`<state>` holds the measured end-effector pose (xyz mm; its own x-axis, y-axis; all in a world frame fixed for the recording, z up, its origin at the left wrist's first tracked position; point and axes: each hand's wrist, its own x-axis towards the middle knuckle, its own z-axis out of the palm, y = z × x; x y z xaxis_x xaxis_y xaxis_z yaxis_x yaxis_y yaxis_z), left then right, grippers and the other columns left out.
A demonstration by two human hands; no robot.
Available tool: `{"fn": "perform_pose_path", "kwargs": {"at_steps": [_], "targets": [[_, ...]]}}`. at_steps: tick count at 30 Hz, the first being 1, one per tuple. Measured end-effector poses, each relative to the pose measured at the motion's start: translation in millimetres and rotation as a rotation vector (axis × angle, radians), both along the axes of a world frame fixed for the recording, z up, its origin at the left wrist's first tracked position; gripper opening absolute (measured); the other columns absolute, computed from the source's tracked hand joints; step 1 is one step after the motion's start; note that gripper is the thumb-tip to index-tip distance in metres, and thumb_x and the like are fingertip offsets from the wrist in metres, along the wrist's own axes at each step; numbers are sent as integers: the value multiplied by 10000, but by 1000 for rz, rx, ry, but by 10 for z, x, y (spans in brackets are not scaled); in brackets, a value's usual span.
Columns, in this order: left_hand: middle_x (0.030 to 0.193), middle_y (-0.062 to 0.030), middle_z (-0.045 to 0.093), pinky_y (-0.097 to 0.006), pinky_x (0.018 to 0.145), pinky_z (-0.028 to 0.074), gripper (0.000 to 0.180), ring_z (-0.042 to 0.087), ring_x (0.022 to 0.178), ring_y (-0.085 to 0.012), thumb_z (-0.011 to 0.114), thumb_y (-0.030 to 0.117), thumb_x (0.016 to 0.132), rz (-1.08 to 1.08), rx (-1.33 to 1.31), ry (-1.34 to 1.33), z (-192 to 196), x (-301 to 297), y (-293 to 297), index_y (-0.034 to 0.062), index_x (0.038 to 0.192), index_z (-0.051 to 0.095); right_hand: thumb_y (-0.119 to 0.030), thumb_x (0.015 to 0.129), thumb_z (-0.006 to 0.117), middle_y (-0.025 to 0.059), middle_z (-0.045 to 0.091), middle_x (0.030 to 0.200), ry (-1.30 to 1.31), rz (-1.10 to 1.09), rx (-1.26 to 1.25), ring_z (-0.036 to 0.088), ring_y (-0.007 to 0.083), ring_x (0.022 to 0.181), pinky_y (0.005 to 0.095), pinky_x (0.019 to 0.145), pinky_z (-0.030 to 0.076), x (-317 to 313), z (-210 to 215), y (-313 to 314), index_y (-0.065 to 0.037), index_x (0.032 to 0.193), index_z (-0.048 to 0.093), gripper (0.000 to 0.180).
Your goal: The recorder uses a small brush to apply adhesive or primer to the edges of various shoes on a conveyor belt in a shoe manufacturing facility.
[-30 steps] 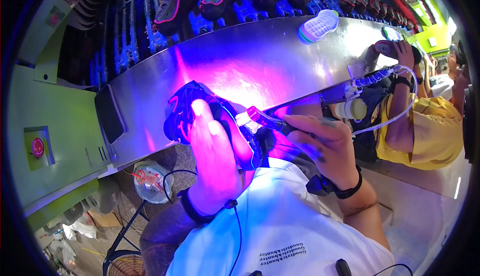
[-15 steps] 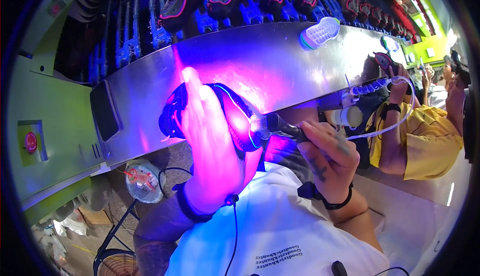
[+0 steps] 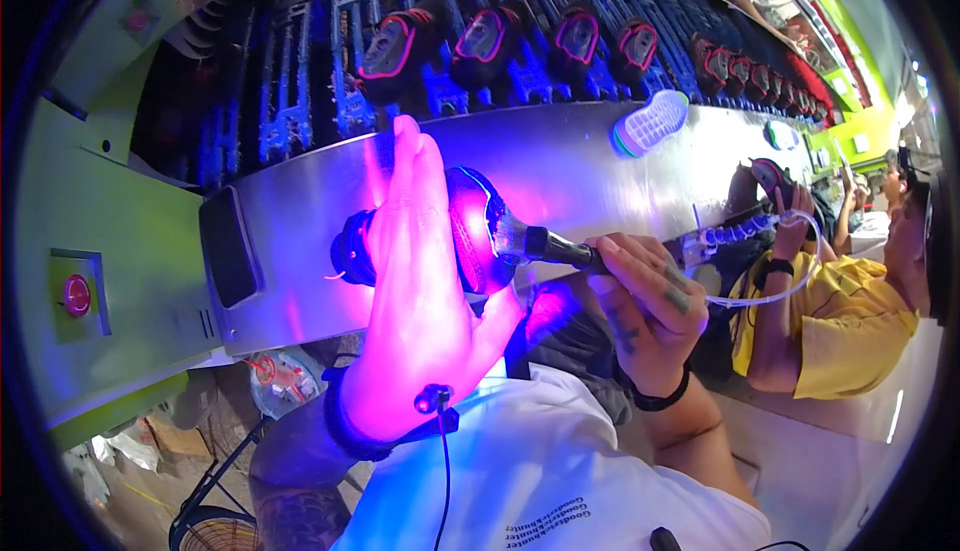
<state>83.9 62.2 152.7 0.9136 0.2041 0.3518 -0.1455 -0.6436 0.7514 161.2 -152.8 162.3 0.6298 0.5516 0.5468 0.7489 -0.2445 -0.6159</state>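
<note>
My left hand (image 3: 410, 261), lit pink and purple, is wrapped round a dark shoe upper (image 3: 472, 213) and holds it above the near edge of a metal bench. A bright line runs along the edge of the shoe. In my right hand (image 3: 652, 303) is a brush (image 3: 556, 248) with a black handle, pinched between thumb and fingers. Its pale bristles touch the shoe along that marked edge. My left palm and fingers hide much of the shoe.
Behind the metal bench (image 3: 290, 191) runs a slatted rack (image 3: 290, 81) carrying dark shoes with red edging (image 3: 480, 39). A pale sole (image 3: 652, 123) lies on the bench. A clear hose (image 3: 765, 299) curves at the right, near a person in yellow (image 3: 850, 321). A green machine (image 3: 110, 221) stands left.
The shoe has turned in my left hand, and the brush now meets another part of its edge. My view has shifted, so the bench and rack sit lower in the picture.
</note>
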Motion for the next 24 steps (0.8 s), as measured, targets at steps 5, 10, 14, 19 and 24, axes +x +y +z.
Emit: {"fn": "perform_pose_path", "kwargs": {"at_steps": [5,10,14,19,24], "targets": [[1652,-336,136,-536,1252,180,1093,124,1541,-516,771,115,783,-62,-157,193,179,30,246,-60,1610,78,77,839,750,190,747,1083,17,-3,110,727,313,952,376,841,557,38,-286,243,11,1208,719,376],[1637,-264,288,-473,1205,335,1272,316,1516,-394,926,264,700,-99,191,112,107,36,726,-17,1628,102,6,863,748,169,748,1111,270,-61,245,708,312,1021,396,921,538,-147,-859,431,-29,1208,733,347],[1499,-230,456,-463,1101,461,1200,521,1358,-357,966,327,649,-139,342,221,-598,-169,1110,-36,1556,269,-48,894,729,137,736,1140,255,-89,86,696,287,1022,395,913,536,-341,-843,514,-70,1255,718,363],[1427,-230,537,-426,1073,493,1317,594,1282,-301,988,345,637,-274,-389,108,-752,-565,805,-53,1590,170,1,895,711,62,740,940,345,1,38,636,123,808,269,721,483,-267,-81,435,-16,1179,748,287],[1437,-239,539,-444,1087,480,1324,585,1302,-324,958,344,696,-476,-506,164,-592,-793,512,-80,1594,82,-45,936,726,35,750,890,295,-46,43,590,30,659,236,577,449,-198,-82,376,-24,1209,737,274]]}}
